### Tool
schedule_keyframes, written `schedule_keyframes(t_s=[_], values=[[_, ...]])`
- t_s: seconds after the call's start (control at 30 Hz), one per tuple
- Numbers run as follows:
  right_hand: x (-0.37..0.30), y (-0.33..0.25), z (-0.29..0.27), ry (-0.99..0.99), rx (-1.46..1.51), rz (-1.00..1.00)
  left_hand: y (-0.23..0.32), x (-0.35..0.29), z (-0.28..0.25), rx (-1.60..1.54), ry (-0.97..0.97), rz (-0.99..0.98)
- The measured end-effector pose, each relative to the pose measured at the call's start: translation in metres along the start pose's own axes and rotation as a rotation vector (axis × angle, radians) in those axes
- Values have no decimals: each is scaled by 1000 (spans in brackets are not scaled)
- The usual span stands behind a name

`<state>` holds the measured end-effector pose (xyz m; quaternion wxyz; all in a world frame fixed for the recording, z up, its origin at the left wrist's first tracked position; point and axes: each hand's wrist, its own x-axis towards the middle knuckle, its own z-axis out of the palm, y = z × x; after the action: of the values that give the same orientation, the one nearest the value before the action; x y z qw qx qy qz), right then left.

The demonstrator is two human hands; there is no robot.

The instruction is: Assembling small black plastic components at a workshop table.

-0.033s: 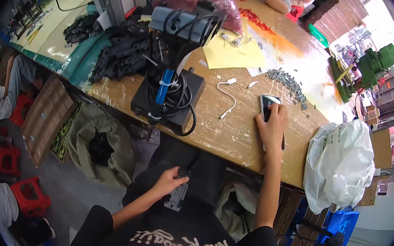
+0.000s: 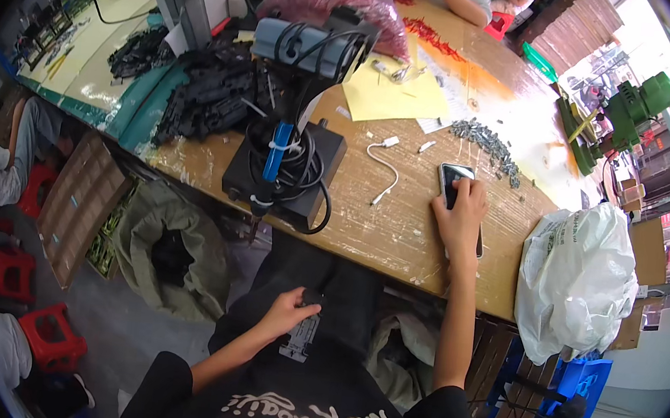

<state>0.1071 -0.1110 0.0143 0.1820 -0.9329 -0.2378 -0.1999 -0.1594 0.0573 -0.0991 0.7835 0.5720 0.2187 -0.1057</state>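
— Right hand (image 2: pixel 460 216)?
— Flat, fingers spread over a dark phone (image 2: pixel 454 178) on the wooden worktop (image 2: pixel 398 232).
— Left hand (image 2: pixel 288 312)?
— Down in the lap, pinching a small black part (image 2: pixel 313 296) above a grey tag (image 2: pixel 301 338).
— Nearby?
— White cable (image 2: pixel 384 165) just left of the phone, black box (image 2: pixel 283 173) further left, white bag (image 2: pixel 577 275) at the right edge.

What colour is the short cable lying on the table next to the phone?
White. The cable shows best in the head view, left of the phone under the right hand.
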Motion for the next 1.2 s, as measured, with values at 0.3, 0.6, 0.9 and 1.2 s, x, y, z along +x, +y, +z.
schedule_keyframes(t_s=[0.3, 0.6, 0.9, 1.2], values=[[-6, 4, -18, 34, 35, 27, -1, -5, 10, 46, -51, -57], [-99, -8, -64, 291, 324, 166, -4, 2, 9, 93, 6, -58], [-226, -81, -22, -489, 1438, 847, 26, 10, 63, 144, 14, 229], [-252, -73, -25, -492, 1577, 969, 27, 18, 80, 353, -241, 164]])
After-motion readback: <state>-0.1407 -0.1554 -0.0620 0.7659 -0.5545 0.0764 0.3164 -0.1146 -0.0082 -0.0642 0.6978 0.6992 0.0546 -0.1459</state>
